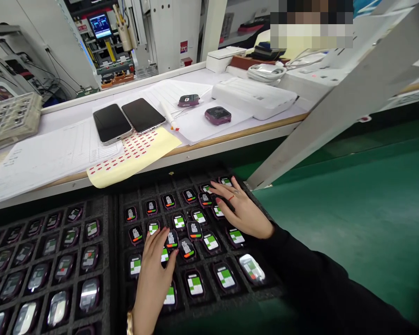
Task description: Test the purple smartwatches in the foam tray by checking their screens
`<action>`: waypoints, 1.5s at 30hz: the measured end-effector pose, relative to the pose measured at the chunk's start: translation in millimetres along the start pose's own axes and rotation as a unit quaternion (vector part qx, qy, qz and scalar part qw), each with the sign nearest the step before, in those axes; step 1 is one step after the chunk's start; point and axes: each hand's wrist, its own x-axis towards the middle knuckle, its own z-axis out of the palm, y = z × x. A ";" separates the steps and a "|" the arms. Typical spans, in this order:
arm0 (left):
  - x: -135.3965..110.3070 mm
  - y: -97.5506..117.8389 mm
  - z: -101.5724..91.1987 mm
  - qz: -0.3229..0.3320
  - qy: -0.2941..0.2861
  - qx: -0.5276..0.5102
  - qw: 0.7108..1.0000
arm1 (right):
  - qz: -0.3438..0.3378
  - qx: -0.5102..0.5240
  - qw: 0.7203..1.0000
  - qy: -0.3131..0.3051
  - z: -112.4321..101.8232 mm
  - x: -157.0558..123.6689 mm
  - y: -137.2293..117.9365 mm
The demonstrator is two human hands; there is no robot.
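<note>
Both hands flat, fingers spread, gripping nothing: left hand (155, 270) and right hand (242, 209) press on lit smartwatches (194, 230) in black tray (120, 204); second tray (38, 260) left.

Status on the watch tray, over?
Left hand open, touching lit watches. Right hand open, flat on the tray's far rows. Nothing in the way.

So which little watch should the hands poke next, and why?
Probably the left hand should slide a fingertip right, onto the orange-bar watch just beside it. That screen shows white writing over an orange bar, while the green-square watch next along shows green blocks. The right hand lies over the far rows, so the left is nearer.
</note>
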 end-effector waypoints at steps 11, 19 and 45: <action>-0.9 5.4 0.1 0.016 0.030 -0.009 0.999 | -0.068 -0.004 0.998 -0.016 2.7 7.8 -18.6; -5.5 8.1 -0.2 -0.011 0.015 -0.020 1.000 | -0.118 -0.021 0.986 -0.115 9.0 25.1 -31.2; -12.2 12.0 -9.3 0.011 0.049 -0.031 0.998 | -0.210 0.021 0.965 -0.153 56.2 48.8 -65.6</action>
